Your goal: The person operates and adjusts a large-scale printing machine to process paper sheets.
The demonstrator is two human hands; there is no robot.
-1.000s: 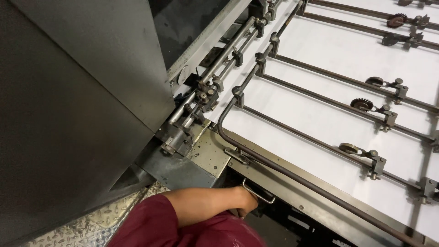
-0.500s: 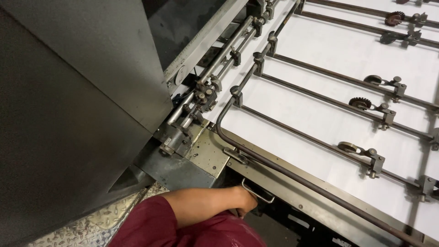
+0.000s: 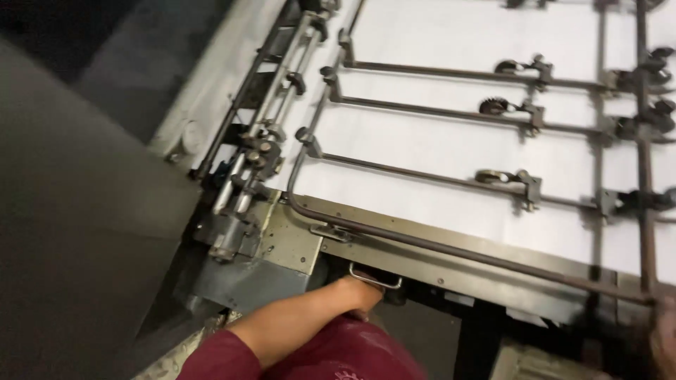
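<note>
My left hand [image 3: 358, 293] reaches under the front edge of a sheet-feed table, right below a small metal pull handle [image 3: 375, 280]. Only the wrist and the back of the hand show; the fingers are hidden beneath the metal frame [image 3: 451, 262]. A maroon sleeve covers my upper arm at the bottom. A blurred skin-coloured sliver at the lower right edge, by the end of the curved brown bar [image 3: 436, 248], may be my right hand [image 3: 665, 343]; its grip cannot be made out.
White paper sheets [image 3: 436, 141] lie on the table under thin rods with small guide wheels [image 3: 496, 176]. A cluster of levers and shafts [image 3: 246, 176] runs along the left side. A large grey machine panel [image 3: 77, 232] stands at the left.
The view has swung right and closer to the table. My left arm stays in the same spot under the table edge by the handle.
</note>
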